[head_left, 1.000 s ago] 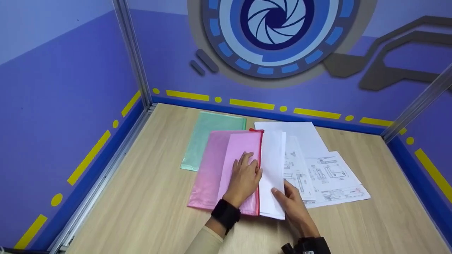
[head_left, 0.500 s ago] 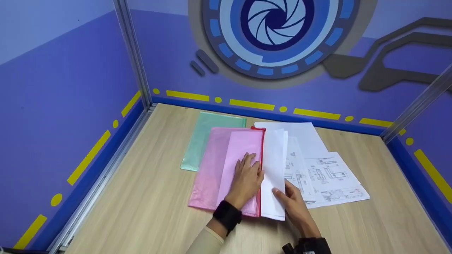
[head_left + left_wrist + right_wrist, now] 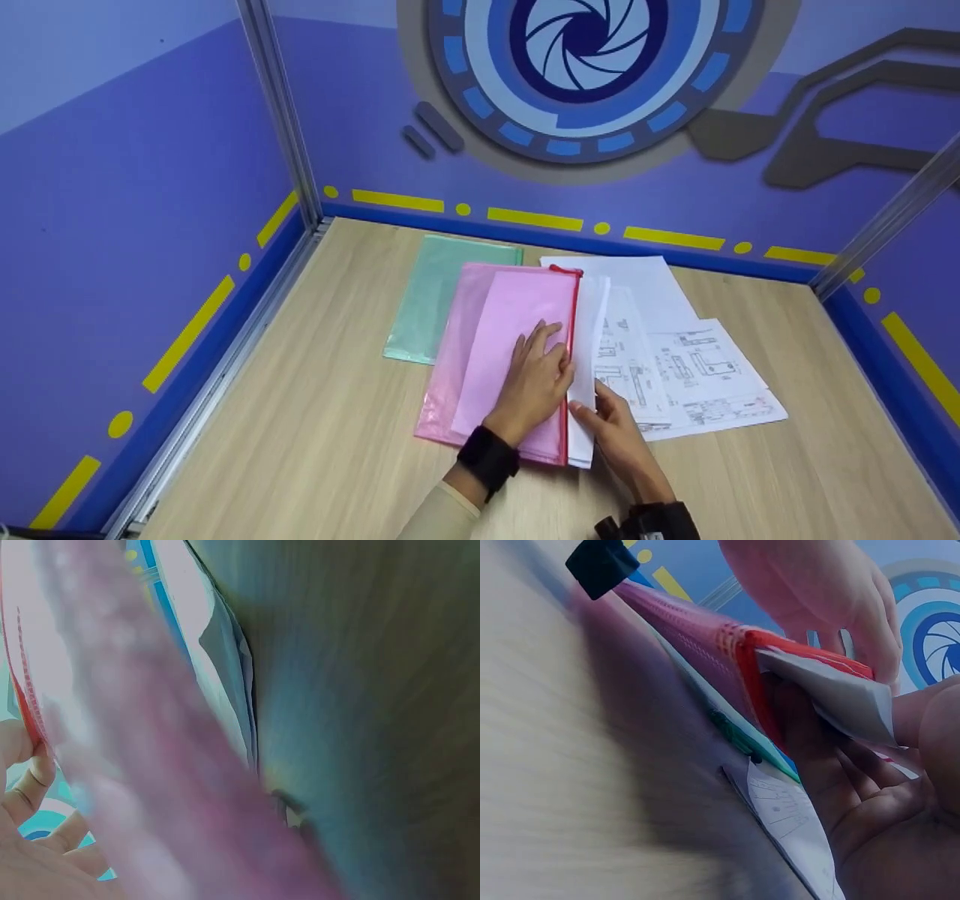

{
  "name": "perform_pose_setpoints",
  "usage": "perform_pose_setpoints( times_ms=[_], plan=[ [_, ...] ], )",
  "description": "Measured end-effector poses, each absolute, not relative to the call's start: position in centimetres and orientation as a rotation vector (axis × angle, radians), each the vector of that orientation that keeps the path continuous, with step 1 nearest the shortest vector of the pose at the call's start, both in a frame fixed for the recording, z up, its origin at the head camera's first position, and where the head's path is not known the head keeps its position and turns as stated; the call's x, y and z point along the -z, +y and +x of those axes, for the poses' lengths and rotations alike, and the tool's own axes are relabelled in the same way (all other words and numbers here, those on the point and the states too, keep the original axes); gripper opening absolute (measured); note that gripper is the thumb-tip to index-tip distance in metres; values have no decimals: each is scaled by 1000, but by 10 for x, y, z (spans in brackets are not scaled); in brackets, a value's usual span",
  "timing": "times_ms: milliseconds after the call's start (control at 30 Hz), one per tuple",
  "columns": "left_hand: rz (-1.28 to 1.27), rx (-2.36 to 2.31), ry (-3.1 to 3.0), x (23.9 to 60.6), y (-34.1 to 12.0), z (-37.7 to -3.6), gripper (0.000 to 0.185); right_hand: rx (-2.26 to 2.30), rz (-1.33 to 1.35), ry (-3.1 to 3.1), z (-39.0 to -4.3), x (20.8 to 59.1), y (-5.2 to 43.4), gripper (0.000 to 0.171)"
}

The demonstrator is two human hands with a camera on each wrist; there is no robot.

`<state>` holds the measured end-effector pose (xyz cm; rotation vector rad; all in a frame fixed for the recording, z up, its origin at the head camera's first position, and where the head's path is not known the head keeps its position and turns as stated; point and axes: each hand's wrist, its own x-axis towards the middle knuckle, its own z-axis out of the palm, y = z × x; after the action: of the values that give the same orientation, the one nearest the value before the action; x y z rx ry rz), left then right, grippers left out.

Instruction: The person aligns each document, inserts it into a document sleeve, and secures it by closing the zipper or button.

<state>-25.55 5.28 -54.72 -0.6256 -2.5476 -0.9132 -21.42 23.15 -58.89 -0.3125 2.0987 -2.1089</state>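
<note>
Pink zip pouch point(image 3: 510, 352) with white sheets point(image 3: 583, 375) partly inside, edges jutting past its red zipper. Left hand point(image 3: 536, 379) flat on pouch, fingers spread, pressing. Right hand point(image 3: 611, 427) just beside, fingers pinching sheets' near corner

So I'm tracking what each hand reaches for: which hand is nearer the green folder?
Left. The left hand rests on the pink zip pouch, which overlaps the green folder. The right hand is farther right, holding the white sheets.
</note>
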Motion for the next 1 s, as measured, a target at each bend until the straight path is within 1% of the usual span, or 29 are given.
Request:
perform_pose_setpoints(
  times_ms=[267, 467, 567, 667, 833, 900, 1000],
  plan=[
    [-659, 976, -2547, 545, 54, -253, 16, 2054, -350, 2236, -213, 590, 225, 49],
    [-748, 1108, -2500, 542, 56, -251, 15, 2029, -396, 2301, -214, 593, 219, 62],
    [-779, 1195, -2476, 541, 58, -250, 14, 2045, -409, 2288, -214, 594, 218, 65],
    [-826, 1297, -2460, 540, 61, -249, 13, 2033, -415, 2324, -213, 595, 216, 60],
    [-890, 1390, -2455, 539, 64, -247, 14, 1987, -399, 2365, -211, 596, 214, 44],
    [-892, 1394, -2456, 539, 64, -246, 15, 1987, -383, 2340, -210, 596, 214, 44],
    [-888, 1400, -2452, 539, 64, -246, 15, 2004, -348, 2295, -209, 596, 214, 53]
  ],
)
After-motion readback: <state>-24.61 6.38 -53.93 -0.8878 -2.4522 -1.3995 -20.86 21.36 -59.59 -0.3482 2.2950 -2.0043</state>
